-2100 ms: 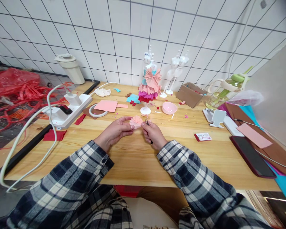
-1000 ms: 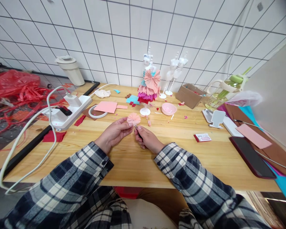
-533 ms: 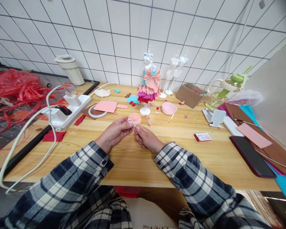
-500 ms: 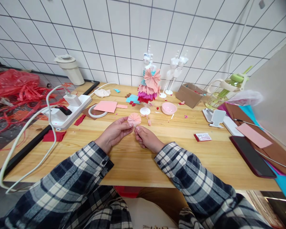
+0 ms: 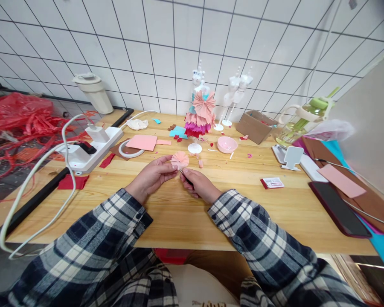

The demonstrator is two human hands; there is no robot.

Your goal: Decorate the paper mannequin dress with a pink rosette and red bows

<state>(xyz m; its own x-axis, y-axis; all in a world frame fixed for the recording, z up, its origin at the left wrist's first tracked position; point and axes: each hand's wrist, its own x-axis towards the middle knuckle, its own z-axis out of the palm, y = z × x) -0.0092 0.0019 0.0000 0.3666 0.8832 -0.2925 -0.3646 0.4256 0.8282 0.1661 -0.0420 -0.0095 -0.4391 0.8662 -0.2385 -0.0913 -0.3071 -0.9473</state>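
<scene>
My left hand (image 5: 156, 174) pinches a small pleated pink paper fan (image 5: 180, 159) at its lower edge, between thumb and fingertips. The pleats spread into a rounded shape. My right hand (image 5: 196, 182) is closed around a slim tool (image 5: 186, 176) with a dark handle and a thin metal tip; its exact kind is too small to make out. The tip meets the base of the fan, close to my left fingertips. Just beyond stands a white mannequin figure wearing a layered paper dress (image 5: 200, 117) in red, magenta, pink and blue, with a larger pink fan on its front.
Left of my hands are a power strip (image 5: 96, 151), a tape roll (image 5: 131, 149) and pink paper (image 5: 142, 142). Behind are a pink bowl (image 5: 227, 145), two bare mannequins (image 5: 238, 87) and a cardboard box (image 5: 256, 127). A phone (image 5: 337, 209) and a bottle (image 5: 302, 119) are at right.
My right hand has turned slightly, showing more of the tool's dark handle. The fan and my left hand have shifted a touch to the left.
</scene>
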